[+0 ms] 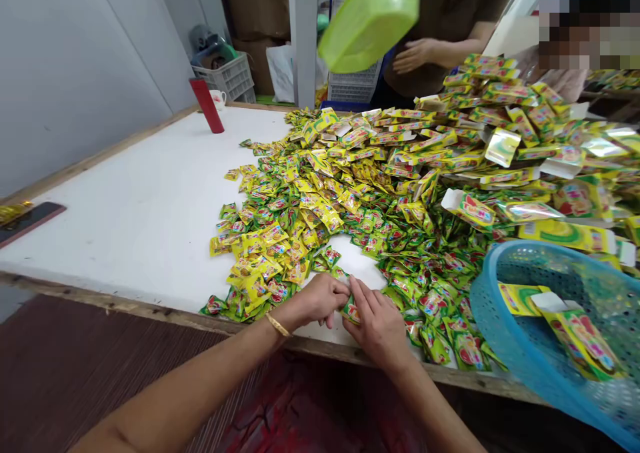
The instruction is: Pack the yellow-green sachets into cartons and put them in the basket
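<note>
One packet sits in the right hand, beside the left hand.

Surface: one, white top, showing widely at left and in a small patch near the front.
Edging: wood, along the near and left sides.
Sachets: many, yellow and green, heaped loose from the middle rightward.
Cartons: yellow, printed, some flaps open, piled high at right.
Red container: one, upright, near far left corner.
Mug: one, white, just behind it.
Dark slab: one, flat, left side.
</note>
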Action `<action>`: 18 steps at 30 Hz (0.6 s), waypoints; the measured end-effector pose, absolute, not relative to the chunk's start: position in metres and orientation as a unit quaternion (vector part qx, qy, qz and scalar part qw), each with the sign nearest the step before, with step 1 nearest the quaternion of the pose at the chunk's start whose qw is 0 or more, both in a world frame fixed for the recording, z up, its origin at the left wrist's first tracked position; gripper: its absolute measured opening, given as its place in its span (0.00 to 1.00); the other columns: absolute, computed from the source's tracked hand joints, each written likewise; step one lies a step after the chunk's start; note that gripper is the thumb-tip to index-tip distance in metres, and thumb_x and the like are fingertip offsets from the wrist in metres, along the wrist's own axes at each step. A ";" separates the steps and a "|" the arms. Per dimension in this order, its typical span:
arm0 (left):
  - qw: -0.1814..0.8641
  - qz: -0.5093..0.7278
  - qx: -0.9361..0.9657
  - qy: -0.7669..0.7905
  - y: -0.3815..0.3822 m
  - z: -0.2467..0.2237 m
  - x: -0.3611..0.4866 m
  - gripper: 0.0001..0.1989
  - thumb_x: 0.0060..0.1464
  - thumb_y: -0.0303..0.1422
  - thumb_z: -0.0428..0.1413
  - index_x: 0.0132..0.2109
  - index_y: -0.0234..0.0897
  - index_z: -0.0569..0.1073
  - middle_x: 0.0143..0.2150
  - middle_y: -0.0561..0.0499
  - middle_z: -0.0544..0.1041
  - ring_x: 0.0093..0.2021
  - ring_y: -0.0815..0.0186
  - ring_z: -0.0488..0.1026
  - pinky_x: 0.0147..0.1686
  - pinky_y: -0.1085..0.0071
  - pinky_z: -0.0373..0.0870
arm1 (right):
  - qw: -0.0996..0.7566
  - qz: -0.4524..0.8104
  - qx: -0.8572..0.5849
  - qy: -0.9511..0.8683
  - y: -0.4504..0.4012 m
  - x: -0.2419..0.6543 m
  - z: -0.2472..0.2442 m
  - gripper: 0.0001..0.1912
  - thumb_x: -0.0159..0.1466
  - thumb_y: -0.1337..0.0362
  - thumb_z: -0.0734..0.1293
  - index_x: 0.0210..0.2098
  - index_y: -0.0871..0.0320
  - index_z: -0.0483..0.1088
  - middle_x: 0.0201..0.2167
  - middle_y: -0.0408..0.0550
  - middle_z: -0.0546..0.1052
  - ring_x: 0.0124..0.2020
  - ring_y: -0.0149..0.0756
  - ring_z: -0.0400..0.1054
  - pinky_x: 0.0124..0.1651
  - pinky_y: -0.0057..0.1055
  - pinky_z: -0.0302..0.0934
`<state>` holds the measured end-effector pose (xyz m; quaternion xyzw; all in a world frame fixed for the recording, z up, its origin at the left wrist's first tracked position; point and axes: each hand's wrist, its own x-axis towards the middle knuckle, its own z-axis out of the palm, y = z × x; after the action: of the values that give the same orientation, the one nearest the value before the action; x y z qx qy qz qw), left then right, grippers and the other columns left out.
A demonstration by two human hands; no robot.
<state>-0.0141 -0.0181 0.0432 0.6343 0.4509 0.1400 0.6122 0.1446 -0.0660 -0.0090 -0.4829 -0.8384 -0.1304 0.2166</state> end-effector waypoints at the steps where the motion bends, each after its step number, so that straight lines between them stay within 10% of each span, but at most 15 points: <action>1: 0.627 0.124 0.629 0.442 -0.018 0.045 -0.014 0.09 0.43 0.26 0.44 0.18 0.37 0.56 0.10 0.61 0.54 0.10 0.73 0.62 0.10 0.81 0.52 | 0.213 -0.129 -0.484 -0.839 -0.066 0.145 -0.009 0.32 0.62 0.61 0.60 0.63 0.65 0.50 0.50 0.56 0.71 0.41 0.42 0.64 0.41 0.36 0.57; 11: 0.701 0.136 0.574 0.401 -0.033 0.048 -0.008 0.08 0.43 0.24 0.44 0.26 0.33 0.68 0.11 0.59 0.60 0.10 0.71 0.65 0.10 0.81 0.57 | 0.207 -0.151 -0.482 -0.838 -0.071 0.146 -0.006 0.31 0.62 0.61 0.60 0.61 0.67 0.52 0.50 0.55 0.71 0.42 0.42 0.64 0.43 0.37 0.58; 18: 0.523 0.249 0.669 0.465 0.006 0.074 -0.035 0.17 0.53 0.29 0.48 0.47 0.33 0.73 0.42 0.44 0.77 0.23 0.69 0.74 0.24 0.71 0.70 | 0.190 -0.318 -0.610 -0.701 -0.094 0.224 0.081 0.34 0.62 0.56 0.63 0.63 0.62 0.52 0.49 0.58 0.71 0.41 0.46 0.68 0.37 0.36 0.59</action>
<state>-0.0345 0.0059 0.0735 0.6693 0.4654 0.2488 0.5230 0.2237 -0.0944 0.0807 -0.6100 -0.7006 -0.3176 0.1905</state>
